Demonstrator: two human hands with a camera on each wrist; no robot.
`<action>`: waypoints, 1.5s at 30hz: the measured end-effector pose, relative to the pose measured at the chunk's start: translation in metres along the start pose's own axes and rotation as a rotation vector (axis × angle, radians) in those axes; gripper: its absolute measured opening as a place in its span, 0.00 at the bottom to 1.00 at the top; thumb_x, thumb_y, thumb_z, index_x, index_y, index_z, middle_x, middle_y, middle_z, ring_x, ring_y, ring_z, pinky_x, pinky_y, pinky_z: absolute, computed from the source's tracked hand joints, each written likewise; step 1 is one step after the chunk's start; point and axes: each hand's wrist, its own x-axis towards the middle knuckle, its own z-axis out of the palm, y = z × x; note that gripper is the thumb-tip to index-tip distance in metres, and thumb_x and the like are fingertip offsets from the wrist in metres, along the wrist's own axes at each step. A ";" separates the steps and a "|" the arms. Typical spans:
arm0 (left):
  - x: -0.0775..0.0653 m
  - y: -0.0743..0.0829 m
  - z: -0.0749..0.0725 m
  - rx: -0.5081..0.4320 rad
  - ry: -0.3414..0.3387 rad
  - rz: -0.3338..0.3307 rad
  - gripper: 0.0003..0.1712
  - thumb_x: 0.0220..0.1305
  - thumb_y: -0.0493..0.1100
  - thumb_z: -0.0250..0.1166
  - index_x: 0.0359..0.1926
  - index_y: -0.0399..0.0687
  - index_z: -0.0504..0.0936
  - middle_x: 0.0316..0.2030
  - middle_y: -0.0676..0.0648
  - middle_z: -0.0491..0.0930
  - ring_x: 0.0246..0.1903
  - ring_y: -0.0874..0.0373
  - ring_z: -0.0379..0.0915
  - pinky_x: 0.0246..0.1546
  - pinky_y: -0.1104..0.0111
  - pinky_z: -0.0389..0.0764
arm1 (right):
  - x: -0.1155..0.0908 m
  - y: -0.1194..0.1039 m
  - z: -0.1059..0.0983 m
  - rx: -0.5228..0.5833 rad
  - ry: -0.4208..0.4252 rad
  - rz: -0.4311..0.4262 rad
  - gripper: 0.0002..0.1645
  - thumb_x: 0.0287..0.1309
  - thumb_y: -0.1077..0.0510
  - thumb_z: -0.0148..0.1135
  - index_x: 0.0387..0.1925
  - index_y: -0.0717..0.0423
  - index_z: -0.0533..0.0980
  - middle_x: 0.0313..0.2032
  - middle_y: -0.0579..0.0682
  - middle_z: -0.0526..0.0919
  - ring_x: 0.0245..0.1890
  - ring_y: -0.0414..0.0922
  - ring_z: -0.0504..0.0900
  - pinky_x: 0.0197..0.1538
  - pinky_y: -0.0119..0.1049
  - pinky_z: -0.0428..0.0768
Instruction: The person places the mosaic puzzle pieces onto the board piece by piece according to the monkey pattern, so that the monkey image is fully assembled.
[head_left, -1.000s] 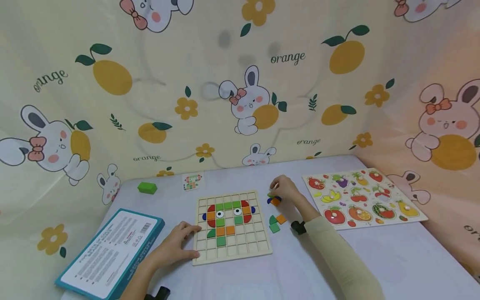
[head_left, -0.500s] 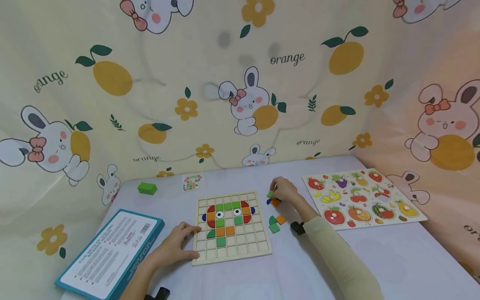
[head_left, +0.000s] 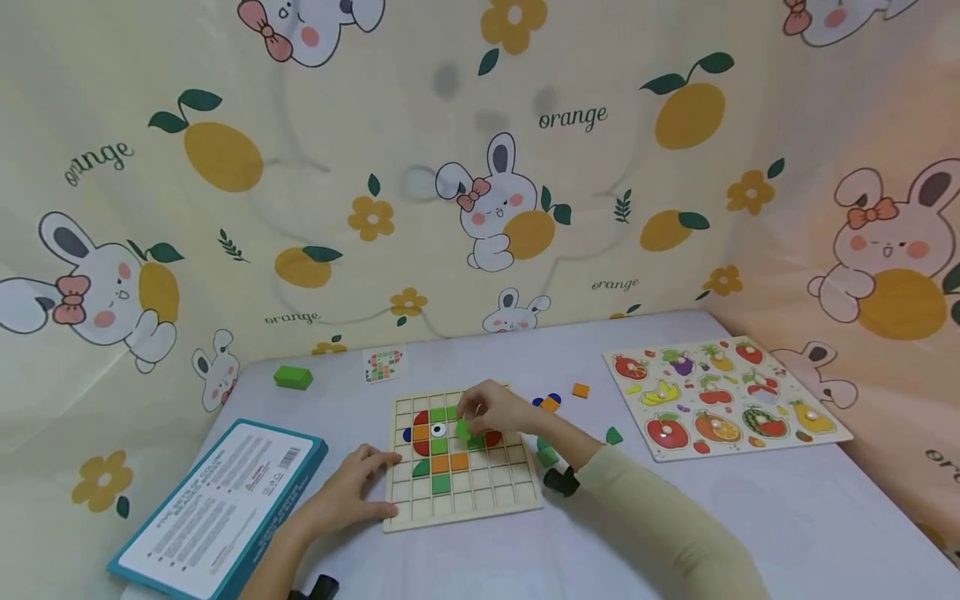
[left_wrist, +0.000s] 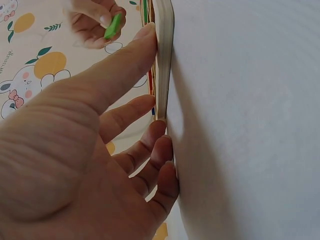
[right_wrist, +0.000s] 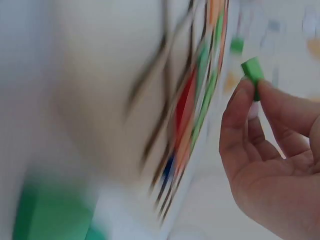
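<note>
My left hand rests against the left edge of a wooden grid board, thumb near its front corner and fingertips farther up the side. My right hand is over the board's upper part and pinches a small green block between thumb and fingertips. On the board sit red, orange, green and blue pieces, with a round eye piece at the left. The right hand hides the upper right of the pattern. Across the board, the left wrist view shows the right hand with the green block too.
Right of the board lie loose pieces: an orange square, a blue and orange group and green pieces. A fruit puzzle board lies farther right. A picture card, green block and blue box are left.
My right hand has moved left from the loose pieces to above the board, carrying a green block. An orange and a green piece now show at the right. The left hand stays put.
</note>
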 end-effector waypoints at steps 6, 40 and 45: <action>0.000 -0.001 -0.002 0.006 -0.007 0.027 0.43 0.50 0.58 0.78 0.65 0.51 0.74 0.49 0.51 0.69 0.50 0.55 0.63 0.54 0.55 0.72 | 0.015 -0.026 0.044 0.040 -0.158 -0.023 0.08 0.56 0.76 0.63 0.39 0.69 0.81 0.28 0.53 0.78 0.29 0.39 0.73 0.36 0.29 0.77; 0.001 -0.002 -0.001 0.015 -0.004 0.045 0.42 0.49 0.57 0.78 0.64 0.49 0.75 0.48 0.51 0.69 0.50 0.55 0.63 0.53 0.57 0.72 | 0.014 -0.041 0.094 -0.479 -0.091 0.004 0.06 0.55 0.62 0.74 0.34 0.49 0.86 0.28 0.36 0.80 0.28 0.31 0.73 0.35 0.24 0.72; 0.000 -0.001 -0.002 0.014 -0.003 0.043 0.42 0.49 0.56 0.79 0.64 0.49 0.75 0.48 0.51 0.69 0.50 0.54 0.63 0.53 0.57 0.72 | 0.014 -0.040 0.094 -0.521 -0.080 -0.009 0.06 0.54 0.61 0.74 0.34 0.49 0.86 0.27 0.35 0.79 0.27 0.32 0.71 0.33 0.25 0.70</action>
